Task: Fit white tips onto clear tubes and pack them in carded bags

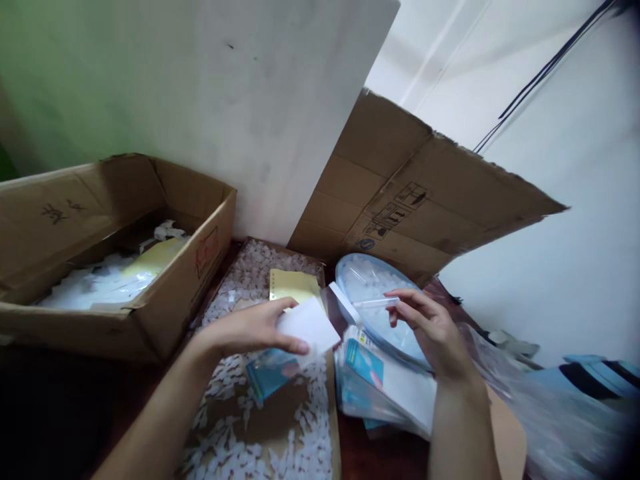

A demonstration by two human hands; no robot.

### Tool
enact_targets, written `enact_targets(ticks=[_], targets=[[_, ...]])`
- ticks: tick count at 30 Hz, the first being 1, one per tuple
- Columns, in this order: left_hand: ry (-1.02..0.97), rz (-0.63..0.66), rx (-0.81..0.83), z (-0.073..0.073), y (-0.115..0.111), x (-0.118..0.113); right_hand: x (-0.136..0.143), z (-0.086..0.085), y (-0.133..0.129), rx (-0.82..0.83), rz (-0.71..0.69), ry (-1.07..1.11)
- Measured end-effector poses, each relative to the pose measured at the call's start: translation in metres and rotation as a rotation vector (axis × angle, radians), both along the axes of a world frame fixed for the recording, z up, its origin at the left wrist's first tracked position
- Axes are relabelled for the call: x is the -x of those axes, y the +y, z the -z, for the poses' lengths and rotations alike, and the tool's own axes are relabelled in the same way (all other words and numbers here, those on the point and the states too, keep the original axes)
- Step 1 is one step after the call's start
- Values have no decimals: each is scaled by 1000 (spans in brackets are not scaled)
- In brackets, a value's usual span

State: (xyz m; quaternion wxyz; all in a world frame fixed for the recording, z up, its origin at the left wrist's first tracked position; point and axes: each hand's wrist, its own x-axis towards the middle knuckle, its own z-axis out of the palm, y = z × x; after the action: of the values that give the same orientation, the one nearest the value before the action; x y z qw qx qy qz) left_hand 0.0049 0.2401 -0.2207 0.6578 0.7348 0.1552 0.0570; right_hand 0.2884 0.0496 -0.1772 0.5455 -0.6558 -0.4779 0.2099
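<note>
My left hand (265, 327) is closed round a white card or small flat box (313, 323), thumb on top. Between the fingertips of my right hand (425, 320) is a slim translucent tube (375, 303), held roughly level over a blue round basin (350, 263) with whitish contents. Under my left hand, a teal printed packet (273, 377) lies on a shallow cardboard tray (280, 427) strewn with small white plastic pieces (255, 460). A yellow card (295, 283) rests farther back on that tray. Below the basin is a stack of teal-and-white packets (385, 380).
At left stands an open cardboard box (180, 293) with white and yellow scraps inside. A large cardboard flap (400, 180) leans behind the basin. Clear plastic sheeting (545, 413) and a light blue item with black bands (590, 380) lie at right.
</note>
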Motion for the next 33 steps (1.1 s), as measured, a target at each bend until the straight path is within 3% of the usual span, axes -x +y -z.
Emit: enact_targets(ticks=[3, 6, 8, 9, 12, 15, 21, 27, 33], targets=[[-85, -168, 110, 4, 1, -4, 2, 0, 4, -32, 4, 32], [-148, -505, 173, 8, 2, -11, 6, 4, 11, -57, 18, 74], [-158, -667, 17, 12, 4, -16, 10, 8, 17, -24, 20, 67], [-154, -690, -110, 13, 5, -18, 13, 9, 20, -1, 14, 62], [-153, -636, -388, 16, 4, -22, 26, 10, 28, 22, -12, 68], [-199, -567, -432, 9, -7, -24, 43, 9, 36, 18, -25, 69], [-220, -304, -528, -12, -34, -27, 73, 7, 46, -16, -40, 68], [-274, -305, -677, -11, -36, -31, 88, 9, 50, -4, -54, 18], [-275, -437, -569, -7, -21, -26, 91, 9, 49, -20, -74, -2]])
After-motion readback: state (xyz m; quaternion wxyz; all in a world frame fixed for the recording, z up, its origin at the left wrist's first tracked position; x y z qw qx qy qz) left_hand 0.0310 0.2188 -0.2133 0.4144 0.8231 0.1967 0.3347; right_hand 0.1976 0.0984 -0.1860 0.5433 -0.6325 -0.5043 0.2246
